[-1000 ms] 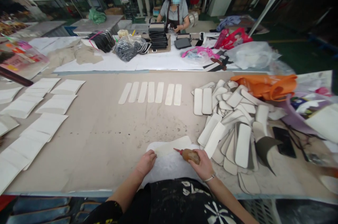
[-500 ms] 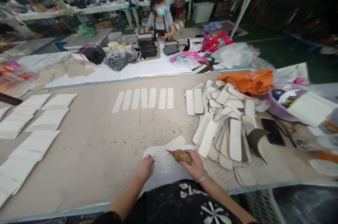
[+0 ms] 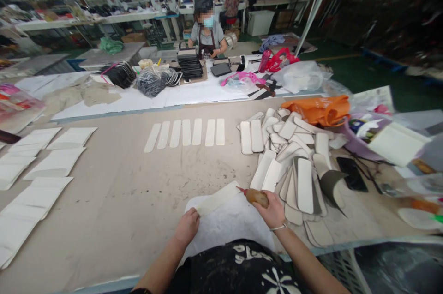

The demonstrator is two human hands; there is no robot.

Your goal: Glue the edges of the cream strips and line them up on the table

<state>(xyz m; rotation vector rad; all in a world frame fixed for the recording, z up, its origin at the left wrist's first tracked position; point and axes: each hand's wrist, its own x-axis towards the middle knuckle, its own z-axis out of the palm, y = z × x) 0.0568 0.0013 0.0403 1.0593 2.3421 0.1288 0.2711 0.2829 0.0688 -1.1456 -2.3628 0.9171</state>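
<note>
My right hand (image 3: 273, 210) is wrapped round a brown glue bottle (image 3: 258, 197) with a red nozzle. The nozzle tip points left and lies at the far right end of a pale, rounded strip (image 3: 218, 199). At the strip's near left end, my left hand (image 3: 188, 225) has its fingers closed on the edge. Beneath the strip lies a white sheet (image 3: 226, 229) on the table. Whether the nozzle touches the strip I cannot tell.
Several pale strips (image 3: 187, 132) lie in a row ahead. A heap of strips (image 3: 294, 146) spreads to the right, beside a phone (image 3: 352, 174) and a purple basin (image 3: 360, 139). Larger white pieces (image 3: 57, 162) lie left. A masked person (image 3: 207, 38) sits opposite.
My right hand has moved the bottle right along the strip, from near its middle to its far end. My left hand stays at the near end. The view has shifted slightly.
</note>
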